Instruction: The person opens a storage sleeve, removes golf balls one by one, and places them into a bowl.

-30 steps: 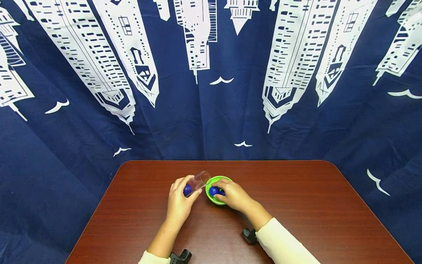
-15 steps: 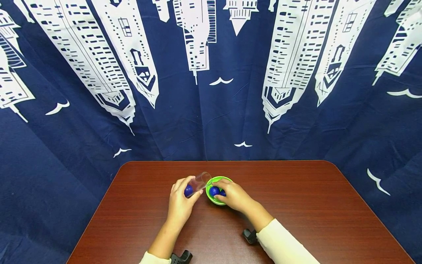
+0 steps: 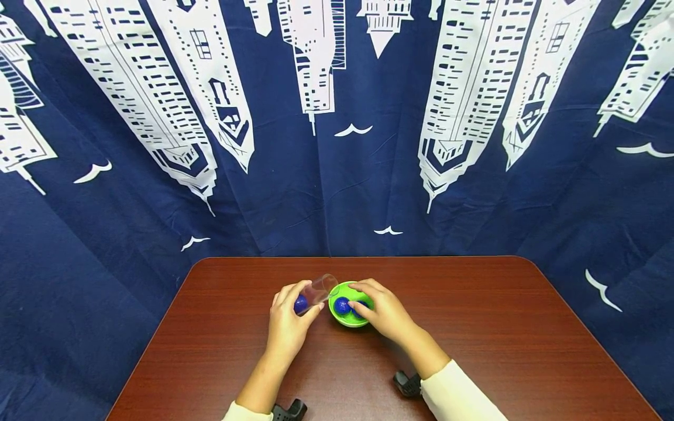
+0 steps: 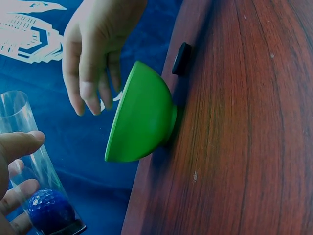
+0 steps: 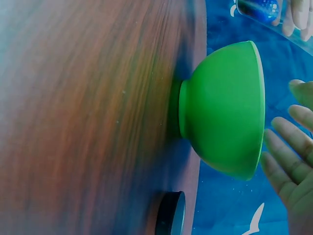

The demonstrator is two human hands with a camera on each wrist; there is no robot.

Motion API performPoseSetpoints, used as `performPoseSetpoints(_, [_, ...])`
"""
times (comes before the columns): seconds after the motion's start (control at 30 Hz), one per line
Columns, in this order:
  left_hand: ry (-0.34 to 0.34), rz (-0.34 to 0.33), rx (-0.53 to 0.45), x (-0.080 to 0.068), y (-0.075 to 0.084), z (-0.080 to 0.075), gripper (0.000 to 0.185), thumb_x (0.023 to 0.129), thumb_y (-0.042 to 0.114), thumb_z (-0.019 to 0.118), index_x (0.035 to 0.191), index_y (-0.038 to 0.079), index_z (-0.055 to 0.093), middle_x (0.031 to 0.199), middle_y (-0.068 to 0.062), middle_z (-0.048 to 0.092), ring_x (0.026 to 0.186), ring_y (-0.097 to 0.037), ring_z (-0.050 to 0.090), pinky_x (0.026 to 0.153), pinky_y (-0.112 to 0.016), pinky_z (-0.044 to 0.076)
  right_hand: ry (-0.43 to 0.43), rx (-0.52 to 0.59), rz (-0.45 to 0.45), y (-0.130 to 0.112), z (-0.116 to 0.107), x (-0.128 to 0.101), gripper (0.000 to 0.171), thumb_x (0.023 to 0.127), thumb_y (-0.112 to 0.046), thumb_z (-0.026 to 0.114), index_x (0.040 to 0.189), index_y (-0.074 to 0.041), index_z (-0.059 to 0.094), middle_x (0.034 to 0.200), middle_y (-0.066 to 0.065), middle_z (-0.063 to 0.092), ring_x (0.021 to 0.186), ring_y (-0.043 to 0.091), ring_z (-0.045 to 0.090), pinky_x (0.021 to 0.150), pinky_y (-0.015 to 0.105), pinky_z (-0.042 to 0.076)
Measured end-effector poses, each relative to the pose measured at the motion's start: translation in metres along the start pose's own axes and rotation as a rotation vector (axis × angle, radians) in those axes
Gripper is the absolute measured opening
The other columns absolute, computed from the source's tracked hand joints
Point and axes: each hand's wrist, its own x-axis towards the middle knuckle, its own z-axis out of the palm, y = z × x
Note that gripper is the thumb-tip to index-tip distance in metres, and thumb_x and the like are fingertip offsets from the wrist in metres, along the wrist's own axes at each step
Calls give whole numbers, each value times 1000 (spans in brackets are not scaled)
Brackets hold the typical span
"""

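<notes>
Two hands at a green bowl on the desk

The left hand (image 3: 286, 318) grips a tilted clear cup (image 3: 317, 290) holding one blue ball (image 3: 301, 304), just left of the bowl (image 3: 344, 318). The right hand (image 3: 387, 313), fingers relaxed, hovers over the bowl's right rim; two balls (image 3: 341, 305) lie inside.

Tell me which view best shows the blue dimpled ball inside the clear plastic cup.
Left wrist view: the blue dimpled ball sits large at the clear plastic cup's base. Head view shows it small beside the fingers; right wrist view shows a cropped sliver.
</notes>
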Motion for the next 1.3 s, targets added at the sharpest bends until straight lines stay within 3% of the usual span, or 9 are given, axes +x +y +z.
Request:
performPoseSetpoints(0.27, [-13, 1, 30, -2, 3, 1, 52, 74, 21, 91, 122, 18, 71, 119, -5, 69, 117, -29, 60, 98, -50, 43, 102, 71, 14, 0, -6, -9, 37, 90, -15, 77, 125, -7, 69, 114, 9, 72, 107, 19, 69, 92, 43, 56])
performPoseSetpoints(0.5, [-11, 17, 72, -5, 6, 1, 53, 74, 22, 91, 123, 18, 71, 120, -4, 69, 119, -29, 59, 96, -52, 41, 129, 135, 22, -5, -9, -16, 37, 91, -14, 75, 127, -9, 68, 113, 12, 71, 102, 29, 69, 81, 43, 57])
performPoseSetpoints(0.73, [12, 95, 117, -7, 6, 4, 56, 69, 18, 93, 121, 18, 72, 117, -1, 68, 117, -28, 58, 94, -52, 40, 136, 173, 36, -10, -13, -23, 38, 92, -15, 75, 129, -18, 67, 112, 5, 70, 99, 22, 71, 73, 22, 52])
performPoseSetpoints(0.97, [4, 205, 203, -9, 9, 5, 58, 69, 17, 94, 121, 23, 71, 117, 2, 67, 117, -26, 57, 100, -51, 39, 110, 238, 69, -16, -15, -27, 39, 93, -19, 73, 131, -20, 65, 118, 2, 69, 102, 22, 72, 76, 27, 57])
performPoseSetpoints(1.3, [12, 326, 311, -6, 10, 6, 58, 66, 17, 95, 119, 21, 72, 118, 0, 66, 120, -26, 56, 103, -54, 38, 106, 269, 27, -22, -15, -30, 40, 95, -17, 72, 133, -17, 63, 121, 1, 67, 101, 22, 72, 74, 29, 58])
